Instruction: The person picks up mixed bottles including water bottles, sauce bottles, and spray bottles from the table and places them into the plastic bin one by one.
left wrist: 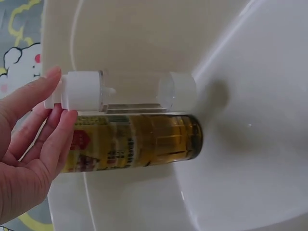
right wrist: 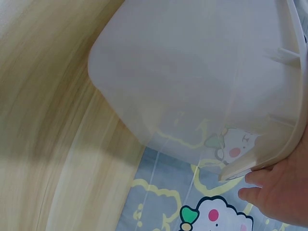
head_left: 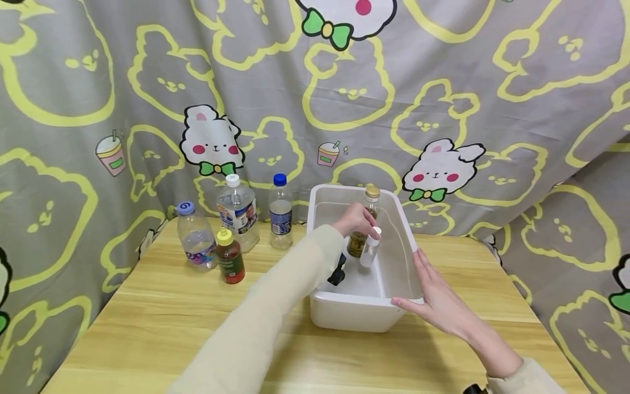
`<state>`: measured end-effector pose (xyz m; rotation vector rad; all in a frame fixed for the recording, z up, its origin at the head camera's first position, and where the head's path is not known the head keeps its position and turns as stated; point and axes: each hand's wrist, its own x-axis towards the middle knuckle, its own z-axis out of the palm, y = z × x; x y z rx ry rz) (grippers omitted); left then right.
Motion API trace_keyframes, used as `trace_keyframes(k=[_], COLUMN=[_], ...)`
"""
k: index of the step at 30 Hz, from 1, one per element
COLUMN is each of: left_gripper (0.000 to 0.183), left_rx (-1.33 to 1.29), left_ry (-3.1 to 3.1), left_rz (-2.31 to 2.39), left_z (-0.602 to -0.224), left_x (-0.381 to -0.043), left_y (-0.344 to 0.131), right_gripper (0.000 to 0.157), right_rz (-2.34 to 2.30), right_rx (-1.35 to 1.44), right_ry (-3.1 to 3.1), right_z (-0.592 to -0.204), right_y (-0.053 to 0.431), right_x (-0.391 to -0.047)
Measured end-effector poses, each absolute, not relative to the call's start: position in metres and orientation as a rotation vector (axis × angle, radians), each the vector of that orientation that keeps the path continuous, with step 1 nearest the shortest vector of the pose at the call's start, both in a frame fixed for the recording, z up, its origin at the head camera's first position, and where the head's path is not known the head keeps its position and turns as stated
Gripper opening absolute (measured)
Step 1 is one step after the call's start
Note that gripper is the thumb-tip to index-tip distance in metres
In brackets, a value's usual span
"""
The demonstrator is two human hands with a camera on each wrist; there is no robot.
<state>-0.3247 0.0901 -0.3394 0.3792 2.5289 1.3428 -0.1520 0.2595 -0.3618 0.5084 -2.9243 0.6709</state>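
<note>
**Inspector:** State of the left grip, and where is the piece?

**Operator:** From my remote feed, the left hand [head_left: 356, 219] pinches the clear bottle [left wrist: 132, 90] by its white cap, thumb on one side, fingertips on the other. The body extends beyond the fingers, down into the white bin [head_left: 354, 317]. Whether its base meets the floor, I cannot tell.

**Inspector:** Adjacent items?

**Operator:** Just beside it I record the amber bottle [left wrist: 139, 144], standing, gold-capped, its label printed. Contact between the two I cannot confirm.

**Inspector:** Right grip?

**Operator:** I find the right hand [head_left: 440, 298] spread at the bin's near right corner, thumb on the near rim, fingers along the side rim.

**Inspector:** Materials, working outward.

**Operator:** Clear bottle: transparent, straight-sided cylinder, stepped cap. Bin: smooth, rounded corners, rolled rim. Table [head_left: 147, 328]: pale, streaked wood grain. Left of the bin I log the red bottle [head_left: 230, 265], squat with a yellow cap; the lilac-capped bottle [head_left: 199, 243]; the larger white-capped bottle [head_left: 238, 216]; and the blue-capped bottle [head_left: 281, 219]. Behind all hangs the grey curtain [head_left: 266, 93], softly creased, printed with yellow outlines and white rabbits.
</note>
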Motion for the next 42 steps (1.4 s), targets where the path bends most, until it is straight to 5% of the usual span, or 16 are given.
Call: trace_keyframes(k=[42], left_gripper=[0.025], left_rx=[0.316], left_ry=[2.695], left_rz=[1.028], left_z=[-0.363], left_x=[-0.315], left_y=[0.103], right_gripper=[0.098], right_rz=[0.656], right_rx=[0.508], right_ry=[-2.907], right_z=[-0.364], right_y=[0.258], right_x=[-0.152])
